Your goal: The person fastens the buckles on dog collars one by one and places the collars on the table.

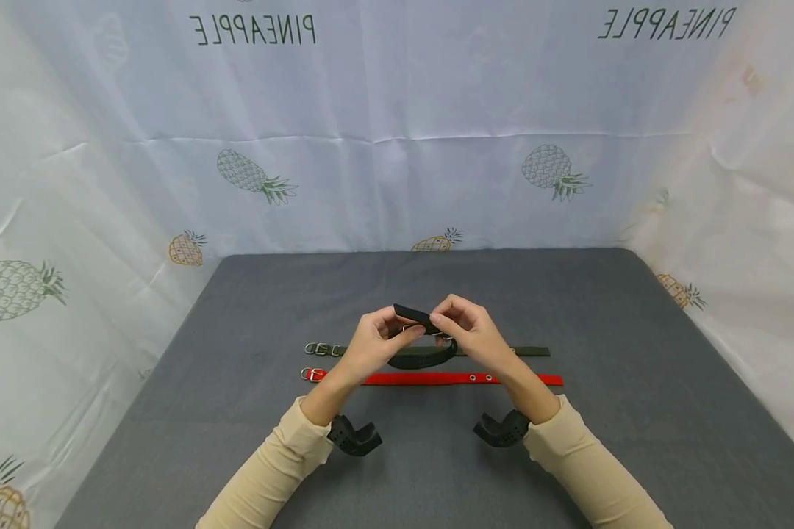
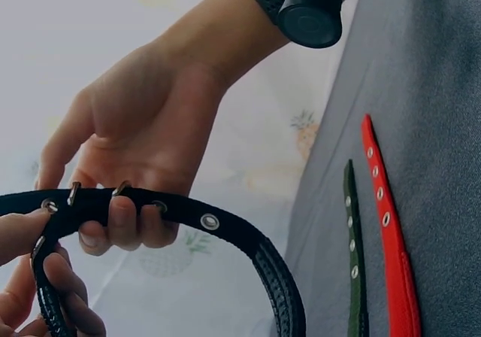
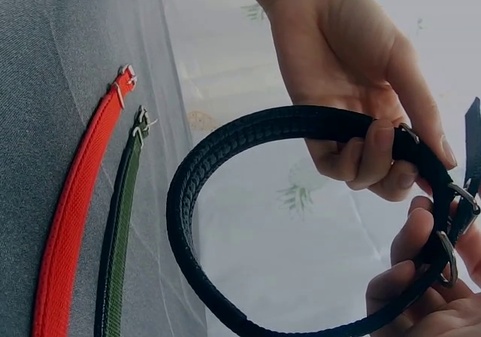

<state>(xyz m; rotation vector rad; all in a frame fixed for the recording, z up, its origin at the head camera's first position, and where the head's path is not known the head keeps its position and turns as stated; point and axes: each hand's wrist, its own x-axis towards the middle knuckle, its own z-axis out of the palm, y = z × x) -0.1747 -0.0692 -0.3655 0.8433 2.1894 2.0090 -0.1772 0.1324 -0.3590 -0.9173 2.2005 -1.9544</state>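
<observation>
Closest to us are our two beige sleeves [image 1: 271, 470] with the black wrist cameras [image 1: 353, 436] strapped on, down at 6 o'clock. Just past them, our left hand [image 1: 370, 344] and right hand [image 1: 474, 334] meet above the middle of the grey counter [image 1: 635, 382], both working the black collar [image 1: 423, 358]. It's lifted off the surface and curled into a loop that hangs down between the hands.

Left hand has its fingers curled round the strap, right next to the metal buckle [image 3: 460, 205] going by the right wrist view. Right hand pinches the eyelet end [image 2: 209, 221] between thumb and fingers, so both hands are closed on the same collar, almost touching each other at the top of the loop.

Lying flat on the counter under the hands: a red collar [image 1: 437, 378] on the near side and a dark green collar [image 1: 532, 351] just beyond it toward 12 o'clock. They run side by side, buckles pointing to 9 o'clock.

Pineapple-print cloth [image 1: 397, 147] hangs behind and along both sides.
</observation>
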